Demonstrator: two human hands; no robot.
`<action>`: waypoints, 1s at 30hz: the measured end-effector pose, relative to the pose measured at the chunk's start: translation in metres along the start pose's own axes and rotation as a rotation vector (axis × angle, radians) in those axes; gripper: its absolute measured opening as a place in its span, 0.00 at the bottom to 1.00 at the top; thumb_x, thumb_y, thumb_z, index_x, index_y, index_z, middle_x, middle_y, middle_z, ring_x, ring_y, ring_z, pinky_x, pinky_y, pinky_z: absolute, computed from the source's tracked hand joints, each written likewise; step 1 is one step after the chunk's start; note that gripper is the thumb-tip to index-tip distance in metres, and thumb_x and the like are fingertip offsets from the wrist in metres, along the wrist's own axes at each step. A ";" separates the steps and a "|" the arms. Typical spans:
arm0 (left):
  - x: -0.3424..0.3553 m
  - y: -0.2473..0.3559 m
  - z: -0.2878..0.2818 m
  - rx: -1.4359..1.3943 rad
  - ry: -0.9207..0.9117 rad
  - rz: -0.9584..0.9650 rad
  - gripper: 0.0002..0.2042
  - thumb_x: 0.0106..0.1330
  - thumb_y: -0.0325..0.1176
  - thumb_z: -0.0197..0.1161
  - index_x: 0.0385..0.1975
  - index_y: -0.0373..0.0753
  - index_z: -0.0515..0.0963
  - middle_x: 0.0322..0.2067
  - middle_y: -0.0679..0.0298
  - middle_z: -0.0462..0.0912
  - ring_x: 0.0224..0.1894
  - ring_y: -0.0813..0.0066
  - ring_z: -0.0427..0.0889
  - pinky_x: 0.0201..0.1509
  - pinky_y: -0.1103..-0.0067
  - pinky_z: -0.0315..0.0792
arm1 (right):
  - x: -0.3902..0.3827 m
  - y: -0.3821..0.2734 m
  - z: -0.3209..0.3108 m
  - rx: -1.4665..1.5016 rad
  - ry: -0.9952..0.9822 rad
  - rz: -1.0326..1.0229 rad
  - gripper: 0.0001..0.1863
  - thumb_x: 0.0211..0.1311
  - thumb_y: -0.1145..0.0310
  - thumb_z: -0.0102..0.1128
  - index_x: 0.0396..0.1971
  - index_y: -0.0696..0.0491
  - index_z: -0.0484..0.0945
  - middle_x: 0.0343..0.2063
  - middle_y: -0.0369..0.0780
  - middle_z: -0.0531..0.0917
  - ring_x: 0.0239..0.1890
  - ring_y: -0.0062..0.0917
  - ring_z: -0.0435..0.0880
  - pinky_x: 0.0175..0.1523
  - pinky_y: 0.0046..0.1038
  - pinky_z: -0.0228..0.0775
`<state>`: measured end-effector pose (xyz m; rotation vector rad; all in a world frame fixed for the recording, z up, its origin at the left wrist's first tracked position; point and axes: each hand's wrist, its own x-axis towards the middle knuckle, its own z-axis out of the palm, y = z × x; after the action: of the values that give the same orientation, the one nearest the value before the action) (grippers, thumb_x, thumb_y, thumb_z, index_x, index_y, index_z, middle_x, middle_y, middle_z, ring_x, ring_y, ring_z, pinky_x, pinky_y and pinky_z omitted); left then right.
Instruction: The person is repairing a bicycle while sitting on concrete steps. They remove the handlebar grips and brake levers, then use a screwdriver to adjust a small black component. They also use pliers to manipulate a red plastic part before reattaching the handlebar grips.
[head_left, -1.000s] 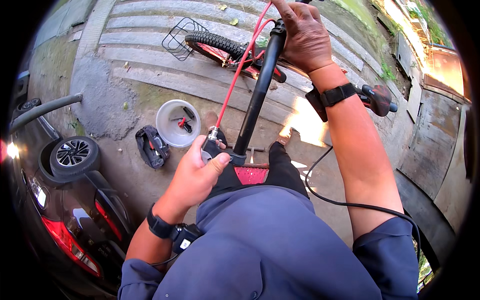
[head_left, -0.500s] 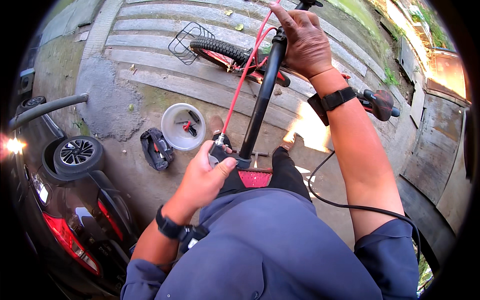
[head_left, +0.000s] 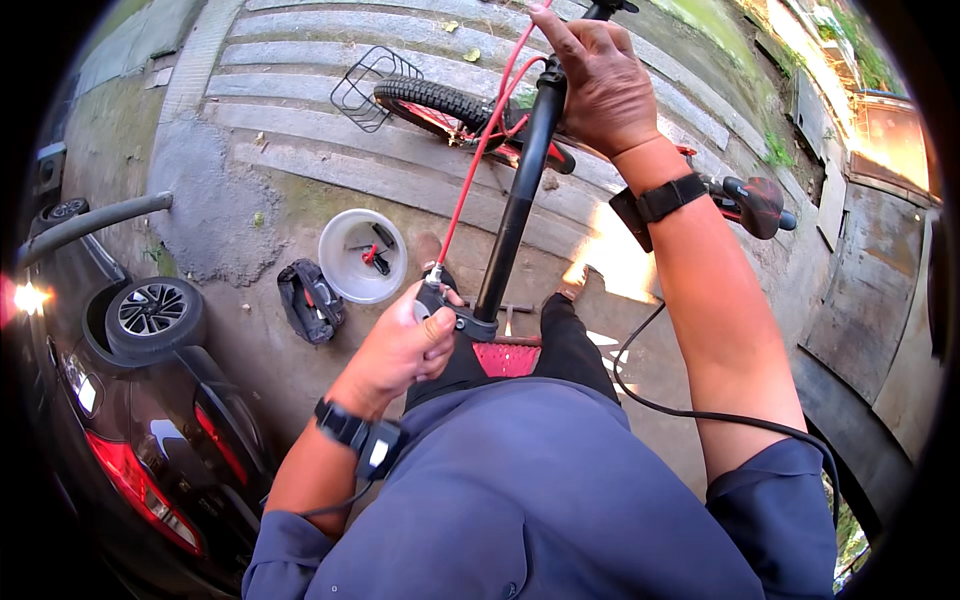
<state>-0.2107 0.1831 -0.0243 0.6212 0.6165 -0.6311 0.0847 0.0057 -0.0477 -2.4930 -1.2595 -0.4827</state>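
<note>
My left hand [head_left: 405, 350] is closed on a black brake lever [head_left: 430, 300] with a silver fitting, where a red cable [head_left: 458, 210] runs in, beside the lower end of a black handlebar tube [head_left: 515, 220]. My right hand [head_left: 605, 95] grips the upper part of that tube from the right, index finger reaching to the red cable. The bicycle, with a knobby tyre [head_left: 420, 95], red parts and a black saddle [head_left: 755, 207], lies beyond. Below the handlebar, between my legs, is a pink perforated piece [head_left: 505, 360].
A white bucket [head_left: 340, 280] holding tools sits beside an open black bag [head_left: 310, 315]. A dark car [head_left: 150, 440] stands at the left near a curved pipe [head_left: 110, 215]. A wire basket [head_left: 355, 75] lies on the slats. A black cord [head_left: 700, 410] hangs by my right arm.
My left thumb and fingers have shifted on the lever, with the fingers curled further round. My right hand stays on the tube. The whole view has moved slightly.
</note>
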 end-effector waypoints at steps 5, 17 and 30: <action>-0.022 0.005 0.035 0.653 0.364 0.281 0.13 0.69 0.36 0.63 0.46 0.36 0.71 0.32 0.69 0.75 0.37 0.87 0.69 0.42 0.84 0.67 | 0.002 -0.002 -0.001 0.002 -0.025 0.050 0.35 0.48 0.72 0.60 0.62 0.48 0.68 0.41 0.40 0.77 0.46 0.38 0.74 0.53 0.36 0.70; -0.014 0.007 0.010 0.166 0.110 0.052 0.16 0.71 0.39 0.61 0.52 0.41 0.68 0.18 0.73 0.64 0.15 0.86 0.59 0.19 0.85 0.55 | 0.000 0.000 0.005 0.024 0.057 0.047 0.42 0.44 0.72 0.66 0.65 0.37 0.65 0.42 0.35 0.76 0.47 0.35 0.73 0.52 0.34 0.72; 0.012 -0.032 -0.035 -0.319 -0.303 -0.073 0.19 0.72 0.43 0.59 0.58 0.44 0.68 0.16 0.71 0.64 0.13 0.85 0.58 0.18 0.85 0.54 | -0.003 -0.001 0.008 0.008 0.037 0.019 0.46 0.42 0.72 0.68 0.66 0.32 0.64 0.43 0.32 0.75 0.48 0.33 0.72 0.51 0.32 0.73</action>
<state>-0.2364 0.1820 -0.0656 0.1996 0.4434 -0.6630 0.0837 0.0077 -0.0558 -2.4757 -1.2202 -0.5152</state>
